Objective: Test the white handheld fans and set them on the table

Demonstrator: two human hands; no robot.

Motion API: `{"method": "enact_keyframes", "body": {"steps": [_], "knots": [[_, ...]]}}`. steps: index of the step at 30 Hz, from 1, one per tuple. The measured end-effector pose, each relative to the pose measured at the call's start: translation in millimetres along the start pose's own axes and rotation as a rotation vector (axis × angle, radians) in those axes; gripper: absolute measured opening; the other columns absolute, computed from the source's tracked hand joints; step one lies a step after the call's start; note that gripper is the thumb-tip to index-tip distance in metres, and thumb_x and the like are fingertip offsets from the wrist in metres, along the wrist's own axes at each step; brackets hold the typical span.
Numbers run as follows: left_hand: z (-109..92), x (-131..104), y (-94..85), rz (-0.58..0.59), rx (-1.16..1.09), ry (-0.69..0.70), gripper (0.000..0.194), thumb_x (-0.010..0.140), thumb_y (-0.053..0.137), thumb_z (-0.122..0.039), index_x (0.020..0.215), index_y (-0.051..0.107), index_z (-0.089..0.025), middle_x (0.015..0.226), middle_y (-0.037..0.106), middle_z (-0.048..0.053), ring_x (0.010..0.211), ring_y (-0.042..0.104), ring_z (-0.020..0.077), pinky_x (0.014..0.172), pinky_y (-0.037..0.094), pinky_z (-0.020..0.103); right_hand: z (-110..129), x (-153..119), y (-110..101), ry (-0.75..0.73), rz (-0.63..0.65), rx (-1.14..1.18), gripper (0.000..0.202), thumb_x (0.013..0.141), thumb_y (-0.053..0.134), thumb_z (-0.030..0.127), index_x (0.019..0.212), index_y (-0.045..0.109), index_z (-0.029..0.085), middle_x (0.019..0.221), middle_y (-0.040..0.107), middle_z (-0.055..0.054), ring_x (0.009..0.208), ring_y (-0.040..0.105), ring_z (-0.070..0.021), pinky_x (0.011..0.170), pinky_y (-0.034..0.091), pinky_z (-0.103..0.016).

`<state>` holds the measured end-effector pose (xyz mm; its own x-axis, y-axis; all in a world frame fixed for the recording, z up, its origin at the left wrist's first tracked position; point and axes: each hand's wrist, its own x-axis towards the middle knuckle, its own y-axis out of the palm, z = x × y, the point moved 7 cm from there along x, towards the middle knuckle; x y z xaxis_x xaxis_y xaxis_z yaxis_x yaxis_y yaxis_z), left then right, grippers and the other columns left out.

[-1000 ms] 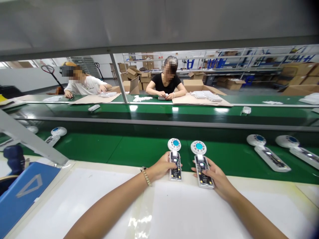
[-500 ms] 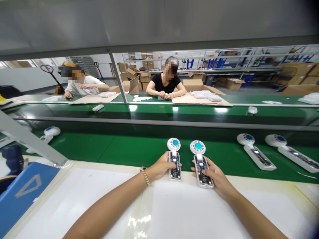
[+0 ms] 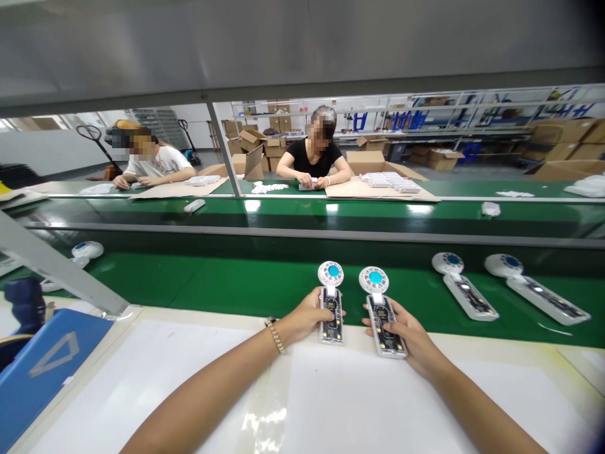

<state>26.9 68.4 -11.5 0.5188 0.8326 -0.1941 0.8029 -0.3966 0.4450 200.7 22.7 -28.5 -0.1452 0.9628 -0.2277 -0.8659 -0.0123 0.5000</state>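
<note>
note the green belt [image 3: 265, 284] first, running left to right, with the pale worktop [image 3: 378, 403] along its near side. see across the line, at the far side, a person in black [image 3: 316, 164] and, farther left, a person in white [image 3: 161, 165]. at near left, a blue panel [image 3: 28, 391].

count two round-headed devices on the belt at right, an inner one [image 3: 472, 299] and an outer one [image 3: 548, 301], both with a bright white spot on the board; another device [image 3: 88, 250] at left, partly behind the post.

find a device in each hand, near centre, head toward the belt, lower end toward the worktop: left hand [image 3: 307, 315] grasping the left-hand device [image 3: 331, 328], right hand [image 3: 411, 331] grasping the right-hand device [image 3: 391, 343]. both thumbs on the boards. no bright white spot on either held board.

done, by appearance: heads joined to bodies, boards seated. left, as judged: boards uncovered, so probably unfinished. unable to tell about any button press.

smallest: thin white strip [image 3: 554, 329], near right.
</note>
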Motion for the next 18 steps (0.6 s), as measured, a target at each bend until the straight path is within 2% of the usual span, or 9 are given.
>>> {"method": "enact_keyframes", "body": {"steps": [2, 4, 6, 7, 10, 12, 14, 16, 18], "knots": [[-1.6, -0.3, 2.8, 0.021, -0.032, 0.001, 0.053, 0.054, 0.073, -0.004, 0.1, 0.05, -0.017, 0.106, 0.059, 0.008, 0.082, 0.064, 0.0196, 0.072, 0.05, 0.034, 2.5, -1.3, 3.8, 0.008, 0.048, -0.008, 0.059, 0.063, 0.072, 0.021, 0.117, 0.049, 0.025, 0.116, 0.061, -0.008, 0.095, 0.063, -0.0277, 0.088, 0.045, -0.045], [-1.9, 0.0, 3.1, 0.014, -0.077, -0.017, 0.049, 0.058, 0.077, -0.018, 0.101, 0.052, -0.016, 0.105, 0.061, 0.008, 0.077, 0.064, 0.019, 0.07, 0.051, 0.034, 4.8, -3.2, 10.0, 0.021, 0.125, -0.023, 0.052, 0.064, 0.071, 0.028, 0.113, 0.054, 0.023, 0.112, 0.063, -0.008, 0.085, 0.064, -0.0247, 0.084, 0.047, -0.041], [0.4, 0.7, 0.3, -0.013, -0.11, -0.067, 0.042, 0.066, 0.073, -0.039, 0.094, 0.055, -0.013, 0.09, 0.065, 0.008, 0.068, 0.064, 0.0176, 0.067, 0.052, 0.034, 5.6, -4.8, 15.1, 0.041, 0.184, -0.062, 0.038, 0.071, 0.065, 0.041, 0.102, 0.06, 0.02, 0.099, 0.067, -0.009, 0.074, 0.063, -0.0217, 0.075, 0.048, -0.037], [2.1, 1.1, -1.5, -0.021, -0.114, -0.099, 0.045, 0.068, 0.067, -0.051, 0.088, 0.057, -0.012, 0.079, 0.066, 0.008, 0.062, 0.063, 0.0167, 0.065, 0.052, 0.033, 5.5, -5.3, 16.6, 0.052, 0.201, -0.082, 0.037, 0.075, 0.058, 0.049, 0.094, 0.063, 0.018, 0.089, 0.068, -0.009, 0.069, 0.062, -0.0205, 0.071, 0.048, -0.034], [5.4, 2.9, -9.4, -0.041, -0.084, -0.172, 0.064, 0.069, 0.046, -0.073, 0.072, 0.058, -0.01, 0.051, 0.06, 0.005, 0.047, 0.059, 0.0148, 0.056, 0.05, 0.028, 5.8, -4.8, 17.8, 0.08, 0.205, -0.07, 0.06, 0.079, 0.033, 0.069, 0.068, 0.06, 0.018, 0.057, 0.06, -0.006, 0.048, 0.054, -0.0169, 0.058, 0.046, -0.031], [5.3, 4.7, -17.0, -0.086, -0.063, -0.182, 0.07, 0.068, 0.039, -0.078, 0.069, 0.058, -0.011, 0.045, 0.058, 0.005, 0.043, 0.056, 0.0144, 0.05, 0.047, 0.025, 6.2, -3.4, 16.0, 0.101, 0.18, -0.022, 0.068, 0.076, 0.023, 0.076, 0.059, 0.055, 0.019, 0.047, 0.053, -0.003, 0.039, 0.046, -0.0148, 0.054, 0.044, -0.032], [5.8, 6.7, -23.9, -0.142, -0.051, -0.188, 0.069, 0.067, 0.039, -0.078, 0.068, 0.057, -0.011, 0.046, 0.058, 0.005, 0.042, 0.056, 0.0141, 0.046, 0.045, 0.024, 6.5, -1.4, 12.2, 0.114, 0.136, -0.023, 0.069, 0.074, 0.021, 0.079, 0.057, 0.053, 0.02, 0.045, 0.05, -0.002, 0.038, 0.044, -0.0141, 0.055, 0.045, -0.032], [5.5, 8.9, -30.3, -0.207, -0.048, -0.171, 0.065, 0.068, 0.044, -0.075, 0.068, 0.057, -0.012, 0.049, 0.06, 0.005, 0.042, 0.055, 0.0136, 0.044, 0.043, 0.023, 7.7, 1.3, 6.7, 0.097, 0.072, -0.055, 0.067, 0.074, 0.024, 0.078, 0.058, 0.054, 0.02, 0.049, 0.051, -0.002, 0.042, 0.047, -0.0147, 0.059, 0.047, -0.032], [0.3, 10.5, -40.3, -0.315, -0.041, -0.092, 0.058, 0.07, 0.052, -0.068, 0.072, 0.058, -0.011, 0.054, 0.062, 0.006, 0.044, 0.055, 0.0129, 0.044, 0.043, 0.023, 8.3, 4.1, -0.9, 0.063, -0.016, -0.072, 0.059, 0.076, 0.034, 0.074, 0.065, 0.057, 0.021, 0.057, 0.058, -0.003, 0.051, 0.054, -0.017, 0.066, 0.049, -0.032]]}}
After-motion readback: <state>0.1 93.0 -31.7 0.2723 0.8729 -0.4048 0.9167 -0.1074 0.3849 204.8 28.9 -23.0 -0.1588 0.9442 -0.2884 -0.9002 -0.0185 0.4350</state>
